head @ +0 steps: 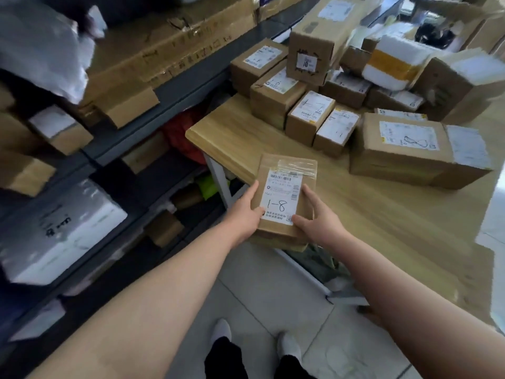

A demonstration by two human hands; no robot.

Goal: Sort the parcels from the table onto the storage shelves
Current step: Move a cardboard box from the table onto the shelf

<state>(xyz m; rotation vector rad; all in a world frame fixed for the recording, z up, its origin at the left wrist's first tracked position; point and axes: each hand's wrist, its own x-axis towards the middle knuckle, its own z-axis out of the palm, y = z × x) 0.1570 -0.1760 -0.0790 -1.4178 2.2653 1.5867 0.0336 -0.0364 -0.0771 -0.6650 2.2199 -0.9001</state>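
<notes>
With fingers (310, 195) of left hand (244, 214) and right hand (318, 224) clasping only near end of flat brown cardboard parcel marked 1-8 (284, 198), liable to tip floorward.

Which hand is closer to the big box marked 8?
Right. The right hand holds the parcel on the side toward the big box; the left hand holds its far side.

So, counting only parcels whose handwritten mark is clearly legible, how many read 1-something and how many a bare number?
1-something: 3 (1-8 parcel, 1-6 box, 1-7 box)
Bare number: 2 (10 box, 8 box)
Total: 5
</notes>
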